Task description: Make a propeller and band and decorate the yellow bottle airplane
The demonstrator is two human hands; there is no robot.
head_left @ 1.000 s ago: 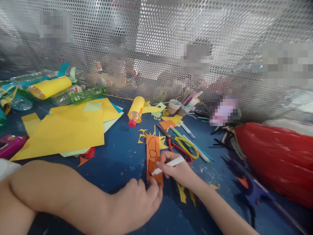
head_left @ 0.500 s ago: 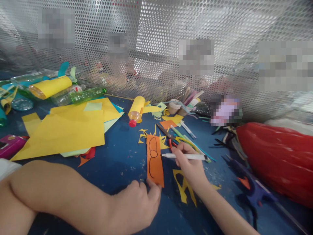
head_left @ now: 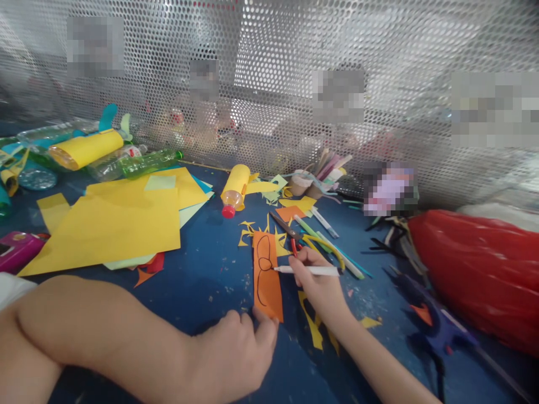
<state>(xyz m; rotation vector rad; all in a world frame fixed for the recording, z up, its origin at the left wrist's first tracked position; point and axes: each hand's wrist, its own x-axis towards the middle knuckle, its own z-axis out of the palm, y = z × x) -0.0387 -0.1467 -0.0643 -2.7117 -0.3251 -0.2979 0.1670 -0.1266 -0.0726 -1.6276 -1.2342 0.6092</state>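
Observation:
An upright strip of orange paper (head_left: 269, 300) lies on the blue table, with black curved outlines and a small loop drawn on it. My left hand (head_left: 238, 350) is closed, its fingertips pressing the strip's lower edge. In my right hand (head_left: 318, 283) is a white marker (head_left: 305, 270), pinched and held almost level. Its dark tip touches the strip beside the loop. Just beyond that hand lie scissors (head_left: 290, 227) with red and yellow handles, partly hidden by the fingers. Yellow paper scraps (head_left: 314, 325) lie under and beside my right wrist.
Large yellow sheets (head_left: 138, 224) cover the left side. Behind them lie plastic bottles (head_left: 151, 163). A yellow-wrapped bottle (head_left: 236, 185) with a red cap stands out mid-table. At right are a blue glue gun (head_left: 446, 331) and a red bag (head_left: 475, 269). Perforated metal mesh (head_left: 269, 67) closes off the back.
My right hand has moved slightly left with the marker, bringing its tip onto the strip. A short black line now runs from the loop toward the right edge. My left hand stays put.

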